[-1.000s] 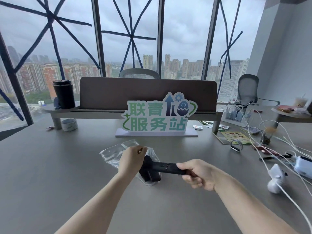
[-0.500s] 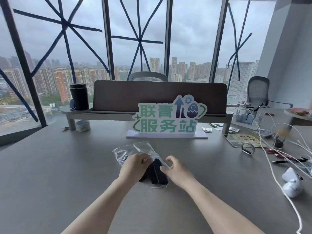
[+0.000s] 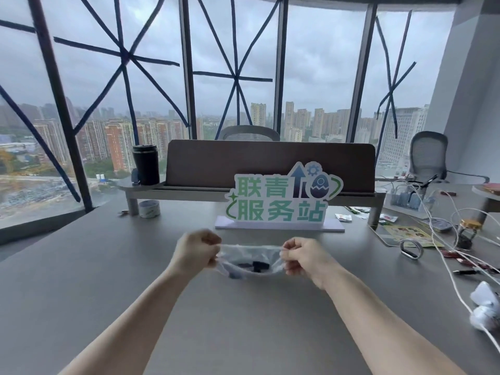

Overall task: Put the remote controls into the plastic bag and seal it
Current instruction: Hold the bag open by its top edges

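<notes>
A clear plastic bag [image 3: 250,251] hangs stretched between my two hands, a little above the grey table [image 3: 81,280]. Black remote controls [image 3: 258,266] show through the plastic at the bag's bottom. My left hand [image 3: 196,251] pinches the bag's top edge at its left end. My right hand [image 3: 304,257] pinches the same edge at its right end. The top edge is pulled taut into a near-straight line; whether the strip is pressed shut I cannot tell.
A green and white sign [image 3: 281,198] stands just behind the bag, before a brown desk divider [image 3: 270,163]. A tape roll [image 3: 148,208] sits at back left. White cables [image 3: 443,239], a bracelet-like ring [image 3: 411,249] and a white device [image 3: 485,309] crowd the right side.
My right hand pushed the last remote into the bag and let it go. Both hands then took the bag's top edge, lifted it off the table and pulled it taut.
</notes>
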`<state>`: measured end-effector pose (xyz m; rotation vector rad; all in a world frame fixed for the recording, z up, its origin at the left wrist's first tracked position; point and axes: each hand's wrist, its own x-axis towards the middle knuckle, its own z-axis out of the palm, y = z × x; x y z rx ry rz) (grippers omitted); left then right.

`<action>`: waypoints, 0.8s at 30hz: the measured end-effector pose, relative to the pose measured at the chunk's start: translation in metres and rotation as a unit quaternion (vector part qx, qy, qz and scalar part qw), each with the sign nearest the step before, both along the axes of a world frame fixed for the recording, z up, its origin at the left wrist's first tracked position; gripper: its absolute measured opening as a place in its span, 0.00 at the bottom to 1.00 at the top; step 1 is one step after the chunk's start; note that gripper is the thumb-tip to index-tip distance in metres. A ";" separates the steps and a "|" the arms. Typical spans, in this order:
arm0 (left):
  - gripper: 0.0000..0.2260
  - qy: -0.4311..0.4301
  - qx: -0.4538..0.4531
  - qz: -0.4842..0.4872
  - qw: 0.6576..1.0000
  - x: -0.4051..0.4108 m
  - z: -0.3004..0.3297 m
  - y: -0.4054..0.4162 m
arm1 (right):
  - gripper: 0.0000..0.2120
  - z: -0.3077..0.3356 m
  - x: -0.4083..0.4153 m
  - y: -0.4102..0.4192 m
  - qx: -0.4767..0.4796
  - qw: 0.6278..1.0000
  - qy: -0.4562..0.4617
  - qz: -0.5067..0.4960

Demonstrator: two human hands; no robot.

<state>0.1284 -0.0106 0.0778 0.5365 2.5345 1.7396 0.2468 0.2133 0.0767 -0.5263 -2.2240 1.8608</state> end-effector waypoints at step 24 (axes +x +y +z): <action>0.04 0.130 0.093 -0.025 0.987 0.015 0.098 -0.006 | 0.13 0.143 0.044 0.006 0.341 0.926 0.052 -0.151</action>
